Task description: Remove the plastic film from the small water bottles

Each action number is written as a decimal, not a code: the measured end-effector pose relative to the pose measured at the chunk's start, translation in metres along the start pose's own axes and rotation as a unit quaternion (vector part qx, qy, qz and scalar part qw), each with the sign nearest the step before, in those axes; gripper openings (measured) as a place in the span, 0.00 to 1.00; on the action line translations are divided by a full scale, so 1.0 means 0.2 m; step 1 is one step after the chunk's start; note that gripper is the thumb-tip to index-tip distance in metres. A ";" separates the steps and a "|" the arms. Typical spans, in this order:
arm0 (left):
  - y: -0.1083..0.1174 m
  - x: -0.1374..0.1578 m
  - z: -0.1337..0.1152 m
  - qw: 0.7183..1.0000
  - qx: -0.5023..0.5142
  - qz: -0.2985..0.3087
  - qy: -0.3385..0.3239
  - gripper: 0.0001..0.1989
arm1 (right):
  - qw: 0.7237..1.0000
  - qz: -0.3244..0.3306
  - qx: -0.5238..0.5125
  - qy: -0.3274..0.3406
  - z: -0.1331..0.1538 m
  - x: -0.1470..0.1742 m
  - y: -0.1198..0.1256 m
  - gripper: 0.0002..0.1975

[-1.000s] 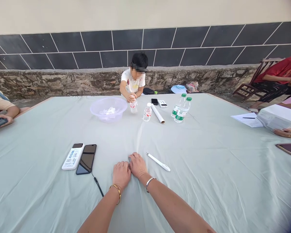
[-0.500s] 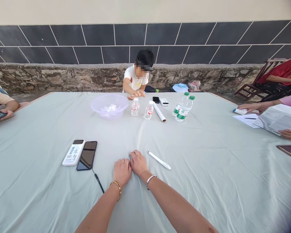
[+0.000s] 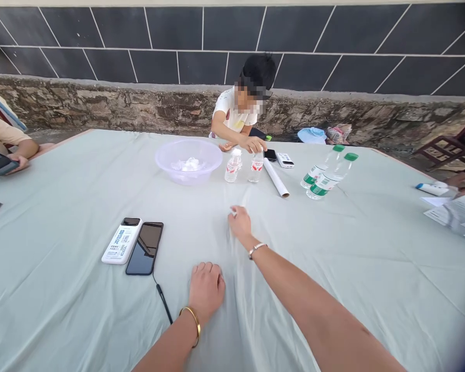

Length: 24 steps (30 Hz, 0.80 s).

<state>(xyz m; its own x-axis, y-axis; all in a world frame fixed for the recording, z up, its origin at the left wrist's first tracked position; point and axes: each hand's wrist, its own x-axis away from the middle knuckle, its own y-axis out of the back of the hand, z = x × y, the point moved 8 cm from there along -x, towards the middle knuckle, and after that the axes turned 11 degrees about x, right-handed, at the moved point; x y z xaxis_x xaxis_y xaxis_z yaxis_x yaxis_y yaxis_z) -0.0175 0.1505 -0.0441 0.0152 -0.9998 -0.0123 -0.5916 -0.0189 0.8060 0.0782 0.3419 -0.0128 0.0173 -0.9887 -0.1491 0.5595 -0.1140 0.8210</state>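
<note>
My left hand, with a gold bangle, rests on the cloth with its fingers curled and nothing seen in it. Farther forward, my right hand is over the middle of the table, fingers bent and slightly apart, holding nothing that I can see. Beyond it stand two small clear bottles with red-marked labels, a left bottle and a right bottle. Another person's hand is on the top of the right bottle. A white paper roll lies beside it. The white pen-like tool seen earlier is out of sight.
A lilac basin holds crumpled white material. Two green-capped bottles stand at right. Near my left hand lie a white power bank and a black phone with a strap. People sit at both sides of the cloth-covered table.
My right hand has moved forward, away from my left hand. The person opposite has reached onto the right small bottle. The view has tilted down and closer, and the white pen-like tool has vanished from sight.
</note>
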 end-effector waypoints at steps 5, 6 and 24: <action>0.00 0.01 -0.01 0.998 0.054 -0.008 -0.003 0.06 | 0.991 -0.067 -0.031 -0.113 -0.02 -0.61 -0.10 0.36; -0.01 0.01 -0.01 0.998 0.060 -0.012 -0.005 0.05 | 0.988 -0.081 -0.046 -0.126 -0.03 -0.70 -0.12 0.41; 0.09 0.01 0.14 0.923 0.355 -0.138 0.059 0.09 | 0.996 -0.004 -0.052 -0.078 -0.01 0.04 0.05 0.23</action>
<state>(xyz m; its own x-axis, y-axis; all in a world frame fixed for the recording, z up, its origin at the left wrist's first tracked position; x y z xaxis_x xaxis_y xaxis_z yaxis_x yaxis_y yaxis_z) -0.0514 0.1481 -0.0467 0.3077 -0.9495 -0.0616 -0.9303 -0.3138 0.1901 0.0852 0.3327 -0.0078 -0.1117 -0.9918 -0.0626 0.6414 -0.1201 0.7577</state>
